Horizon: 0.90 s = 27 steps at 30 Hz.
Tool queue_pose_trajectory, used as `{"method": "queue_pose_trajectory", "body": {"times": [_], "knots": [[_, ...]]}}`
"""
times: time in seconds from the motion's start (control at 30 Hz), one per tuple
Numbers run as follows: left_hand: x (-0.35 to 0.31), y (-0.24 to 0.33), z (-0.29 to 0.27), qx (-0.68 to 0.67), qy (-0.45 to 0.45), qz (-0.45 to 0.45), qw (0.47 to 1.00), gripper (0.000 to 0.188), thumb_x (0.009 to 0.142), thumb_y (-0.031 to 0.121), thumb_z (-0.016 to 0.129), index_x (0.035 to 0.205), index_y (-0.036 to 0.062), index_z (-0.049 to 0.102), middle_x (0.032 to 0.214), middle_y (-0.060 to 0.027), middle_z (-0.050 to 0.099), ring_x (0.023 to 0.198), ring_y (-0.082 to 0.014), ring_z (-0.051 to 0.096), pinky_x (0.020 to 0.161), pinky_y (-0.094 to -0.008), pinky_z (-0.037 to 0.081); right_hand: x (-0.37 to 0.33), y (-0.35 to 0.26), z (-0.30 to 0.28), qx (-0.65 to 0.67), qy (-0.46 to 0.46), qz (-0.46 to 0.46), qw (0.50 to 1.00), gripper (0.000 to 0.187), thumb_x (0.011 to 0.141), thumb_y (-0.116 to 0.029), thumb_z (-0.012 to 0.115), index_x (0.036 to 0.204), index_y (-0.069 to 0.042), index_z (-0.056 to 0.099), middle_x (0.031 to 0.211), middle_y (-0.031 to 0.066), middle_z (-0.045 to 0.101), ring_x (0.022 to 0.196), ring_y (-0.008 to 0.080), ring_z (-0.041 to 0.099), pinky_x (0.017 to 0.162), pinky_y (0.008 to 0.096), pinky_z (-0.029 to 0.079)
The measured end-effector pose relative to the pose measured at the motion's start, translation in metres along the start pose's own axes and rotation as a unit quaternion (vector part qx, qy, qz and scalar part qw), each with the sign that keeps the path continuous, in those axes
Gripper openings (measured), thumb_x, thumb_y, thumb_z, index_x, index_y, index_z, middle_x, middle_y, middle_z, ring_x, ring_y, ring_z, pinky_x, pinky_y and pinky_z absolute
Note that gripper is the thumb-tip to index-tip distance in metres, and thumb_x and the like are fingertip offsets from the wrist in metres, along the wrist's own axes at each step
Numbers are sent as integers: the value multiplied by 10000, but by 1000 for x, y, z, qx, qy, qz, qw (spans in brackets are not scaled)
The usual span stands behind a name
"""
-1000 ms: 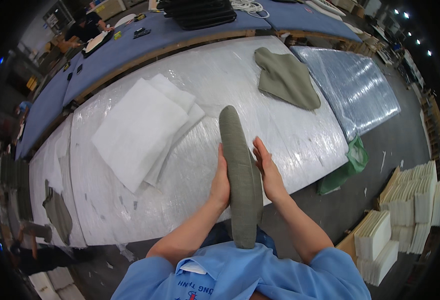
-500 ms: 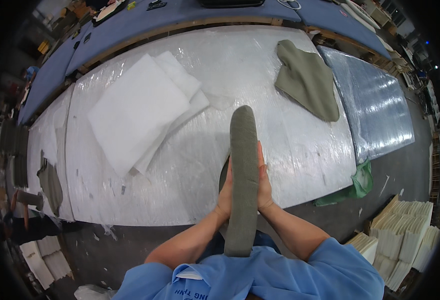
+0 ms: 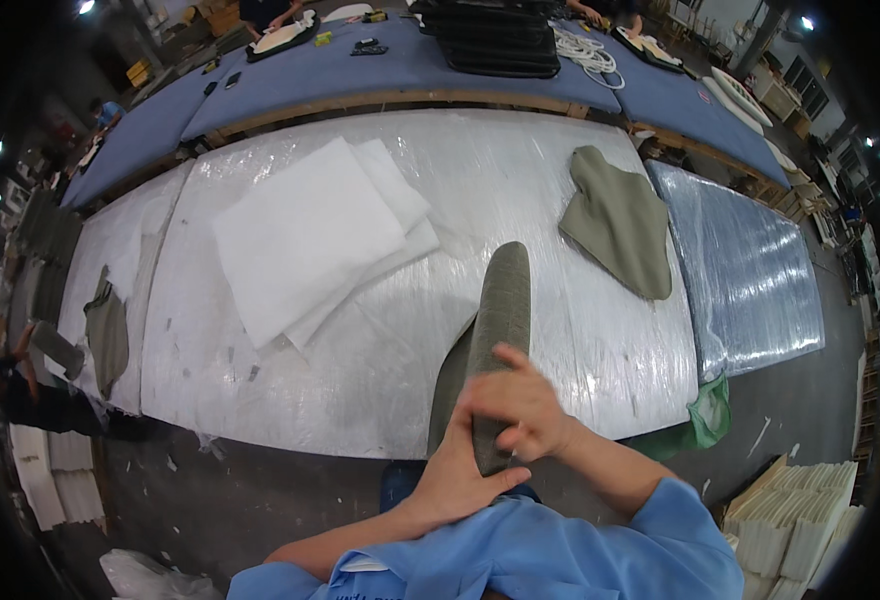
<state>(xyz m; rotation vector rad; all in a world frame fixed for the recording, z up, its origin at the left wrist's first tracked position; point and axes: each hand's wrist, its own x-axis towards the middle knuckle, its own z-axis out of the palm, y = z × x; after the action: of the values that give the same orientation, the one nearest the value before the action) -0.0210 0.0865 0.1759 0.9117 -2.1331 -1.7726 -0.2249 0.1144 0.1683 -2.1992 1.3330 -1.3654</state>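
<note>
An olive-green fabric-covered cushion [image 3: 507,300] stands on edge in front of my body, its narrow rounded side toward me. My left hand [image 3: 457,475] grips its lower near end from the left, thumb stretched across the near end. Over the narrow side lies my right hand [image 3: 522,402], slightly blurred, its fingers apart and touching or just above the fabric. The cushion's broad left face shows only in part. To the right, a loose olive-green fabric piece [image 3: 618,225] lies on the plastic-wrapped table [image 3: 360,390]. White padding sheets [image 3: 310,240] lie stacked on the left.
Beyond the table runs a blue-topped bench [image 3: 360,75] with black stacked pieces [image 3: 490,38] and a white cord coil [image 3: 585,55]. Co-workers stand at it. At far left another person holds a similar cushion [image 3: 57,348]. Stacked pale sheets [image 3: 795,520] stand at lower right.
My right hand has come off the cushion's right side and over its narrow side. My left hand has shifted to the near end. The view has tilted up, showing more of the bench.
</note>
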Motion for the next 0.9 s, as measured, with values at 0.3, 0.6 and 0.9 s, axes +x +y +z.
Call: {"method": "queue_pose_trajectory", "body": {"times": [0.3,0.6,0.9], "knots": [[-15,-8,4,66,62,2,996,1035,831,265,769,1573,-64,127,1458,-328,450,1338,-433,517,1092,-440,442,48,63,-1,-82,-106,-180,975,376,873,-415,601,962,-64,700,923,99,680,927,280,661,1028,504,464],[-15,21,-62,131,-17,-22,991,905,810,258,749,1552,2,297,1350,-293,576,1229,-432,599,1041,-448,486,71,52,-23,-160,-79,-54,983,247,953,-268,561,916,-90,728,863,46,703,896,252,648,967,438,440],[-73,-3,-45,339,144,71,927,666,756,283,820,1329,45,580,1152,-189,688,1011,-365,695,863,-432,564,6,42,-53,-246,-4,-10,969,241,924,-268,584,963,-70,717,864,82,686,827,302,653,838,422,473]]}}
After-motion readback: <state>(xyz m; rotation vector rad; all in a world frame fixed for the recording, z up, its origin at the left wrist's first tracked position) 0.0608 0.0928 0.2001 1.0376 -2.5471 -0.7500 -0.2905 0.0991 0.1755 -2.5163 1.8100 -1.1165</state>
